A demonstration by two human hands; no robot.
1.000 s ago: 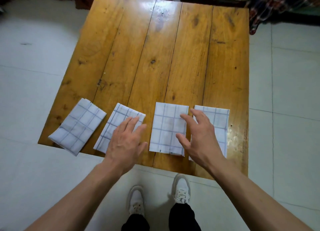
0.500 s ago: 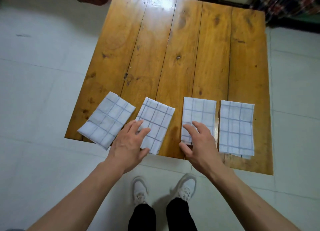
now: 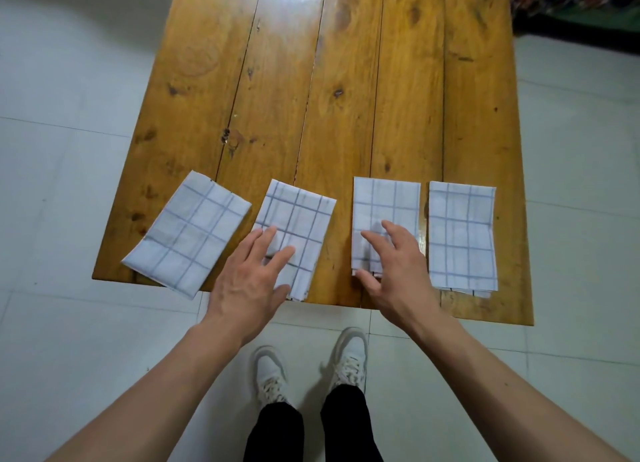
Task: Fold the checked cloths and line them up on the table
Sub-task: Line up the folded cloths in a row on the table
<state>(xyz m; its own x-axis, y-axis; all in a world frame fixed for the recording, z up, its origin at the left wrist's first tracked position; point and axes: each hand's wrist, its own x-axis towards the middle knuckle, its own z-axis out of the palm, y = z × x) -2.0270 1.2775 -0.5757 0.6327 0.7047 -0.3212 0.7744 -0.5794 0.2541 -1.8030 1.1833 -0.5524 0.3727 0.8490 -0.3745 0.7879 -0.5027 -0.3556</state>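
All four checked cloths are lying folded along the near edge of the table (image 3: pixel 346 81), so the folding looks done and the lining-up is in hand: the left hand (image 3: pixel 249 281) is hovering flat and empty over the second cloth (image 3: pixel 304 216), the right hand (image 3: pixel 394 271) likewise over the third cloth (image 3: pixel 384 205). The leftmost cloth (image 3: pixel 188 233), beyond the left hand, is sitting skewed and overhanging the edge, so squaring it probably comes next, while the rightmost cloth (image 3: pixel 462 233) is lying straight. No writing is showing.

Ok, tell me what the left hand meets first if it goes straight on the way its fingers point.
Probably the second folded checked cloth from the left: the left hand has straight fingers already over its near part, though contact is unclear.
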